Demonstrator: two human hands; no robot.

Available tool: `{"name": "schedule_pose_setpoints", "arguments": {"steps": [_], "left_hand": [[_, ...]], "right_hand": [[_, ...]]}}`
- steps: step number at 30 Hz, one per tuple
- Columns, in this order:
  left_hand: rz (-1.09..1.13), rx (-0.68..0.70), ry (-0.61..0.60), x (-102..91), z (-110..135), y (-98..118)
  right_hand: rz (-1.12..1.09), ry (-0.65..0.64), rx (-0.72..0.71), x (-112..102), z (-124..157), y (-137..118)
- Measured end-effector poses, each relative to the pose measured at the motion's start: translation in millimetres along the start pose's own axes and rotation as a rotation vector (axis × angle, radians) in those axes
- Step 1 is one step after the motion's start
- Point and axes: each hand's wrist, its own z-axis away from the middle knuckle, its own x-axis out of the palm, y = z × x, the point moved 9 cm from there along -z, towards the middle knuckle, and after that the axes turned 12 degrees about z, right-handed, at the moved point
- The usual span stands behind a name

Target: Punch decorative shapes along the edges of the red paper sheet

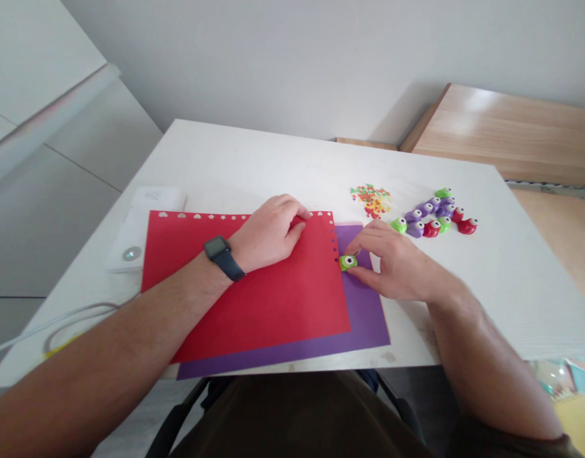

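Between the thumb and fingers of my right hand [392,261] is a green craft punch [348,262] with a star on its top. It sits at the right edge of a red sheet of paper [268,305]. Small shaped holes run along the sheet's top edge and down the upper part of its right edge. My left hand [273,232] rests on the upper part of the red sheet, fingers bent and thumb apart, holding nothing. A purple sheet [369,318] lies beneath the red one, showing at the right and along the bottom.
Several green, purple and red punches [430,219] are grouped at the right of the white table [254,152]. A pile of coloured paper cutouts [372,200] lies left of them. A white box-like device [130,238] and cables [77,312] are at the left.
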Motion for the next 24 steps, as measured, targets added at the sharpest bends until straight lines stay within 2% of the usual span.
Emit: {"name": "schedule_pose_setpoints", "arguments": {"steps": [24], "left_hand": [[0.02, -0.041, -0.014, 4.1, -5.3, -7.1]], "right_hand": [[0.008, -0.018, -0.018, -0.4, 0.1, -2.0]]}}
